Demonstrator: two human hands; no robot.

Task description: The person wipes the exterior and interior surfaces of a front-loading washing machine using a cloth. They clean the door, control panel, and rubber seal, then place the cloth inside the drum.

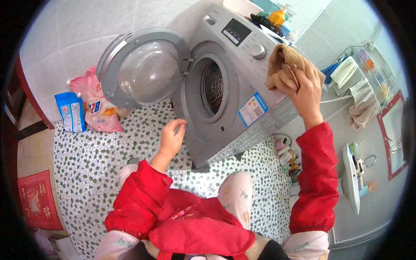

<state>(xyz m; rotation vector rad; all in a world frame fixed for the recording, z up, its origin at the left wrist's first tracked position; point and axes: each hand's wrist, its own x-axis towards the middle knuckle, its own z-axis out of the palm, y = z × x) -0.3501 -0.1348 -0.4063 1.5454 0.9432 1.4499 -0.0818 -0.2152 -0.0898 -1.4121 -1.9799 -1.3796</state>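
Observation:
My right hand [307, 89] grips a bunched brown cloth [284, 55] at the right end of the washing machine's control panel [234, 44]. The cloth covers that corner of the panel. My left hand [171, 138] holds nothing; its fingers are loosely bent, with a gap beside the thumb. It hovers by the lower front of the grey front-loading washing machine [208, 143], and whether it touches the machine I cannot tell. The round glass door [146, 70] is swung out to the left. Inside the opening, part of the metal drum [214, 86] shows.
A pink detergent bag [102, 115] and a blue pouch [70, 112] stand by the left wall. A yellow pump bottle [278, 17] sits atop the machine. Several bottles [286, 157] line the floor at right, near a white washbasin [351, 178]. Towels [362, 92] hang from a rack.

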